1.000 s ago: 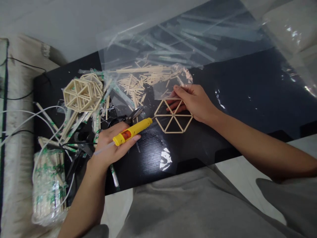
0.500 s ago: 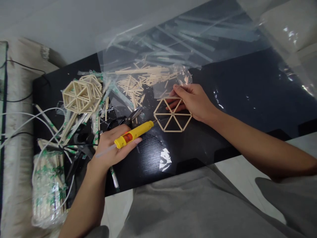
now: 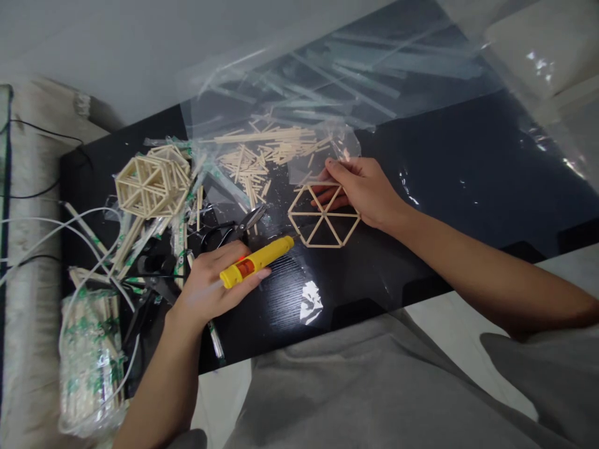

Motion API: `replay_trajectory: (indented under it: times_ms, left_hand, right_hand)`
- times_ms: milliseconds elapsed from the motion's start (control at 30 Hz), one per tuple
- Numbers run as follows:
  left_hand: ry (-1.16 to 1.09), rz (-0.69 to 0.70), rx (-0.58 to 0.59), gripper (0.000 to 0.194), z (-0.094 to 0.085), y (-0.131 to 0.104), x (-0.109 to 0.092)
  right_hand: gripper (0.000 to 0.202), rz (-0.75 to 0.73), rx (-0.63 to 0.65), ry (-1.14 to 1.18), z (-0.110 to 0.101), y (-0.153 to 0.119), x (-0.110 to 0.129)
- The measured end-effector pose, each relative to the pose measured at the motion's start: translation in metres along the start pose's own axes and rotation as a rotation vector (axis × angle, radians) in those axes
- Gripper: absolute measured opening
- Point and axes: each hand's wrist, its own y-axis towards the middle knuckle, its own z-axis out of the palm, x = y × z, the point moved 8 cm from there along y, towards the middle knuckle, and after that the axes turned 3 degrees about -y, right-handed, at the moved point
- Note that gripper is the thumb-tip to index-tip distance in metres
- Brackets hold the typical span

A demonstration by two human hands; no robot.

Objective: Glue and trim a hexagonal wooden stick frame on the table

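Note:
My left hand (image 3: pixel 210 280) is closed around a yellow hot glue gun (image 3: pixel 257 260) with a clear glue stick coming out of its back end. The gun's nozzle points at the lower left side of a wooden-stick hexagon frame (image 3: pixel 324 214), close to the stick there; whether it touches I cannot tell. Six-sided with spokes meeting in the middle, the frame is held at its upper right by my right hand (image 3: pixel 360 190), thumb on top and fingers behind. A pair of scissors (image 3: pixel 236 226) lies just beyond my left hand.
Finished hexagon frames (image 3: pixel 150 184) are stacked at the left. Loose cut sticks (image 3: pixel 253 162) lie at the back by clear plastic film (image 3: pixel 299 81). A bag of wrapped chopsticks (image 3: pixel 91 355) and white cables (image 3: pixel 70 218) are at the lower left of the black table (image 3: pixel 262 330).
The glue gun's nozzle has slid slightly right and down along the frame's lower left side. My right hand keeps its hold on the frame.

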Motion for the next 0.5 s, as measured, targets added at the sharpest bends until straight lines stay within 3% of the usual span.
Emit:
replay_trajectory:
  times_ms: [500]
  left_hand:
    - [-0.007,0.047,0.01,0.023,0.0024,0.0024,-0.0085]
  right_hand:
    - [0.037,0.007,-0.015,-0.001,-0.0014,-0.0013,0.0029]
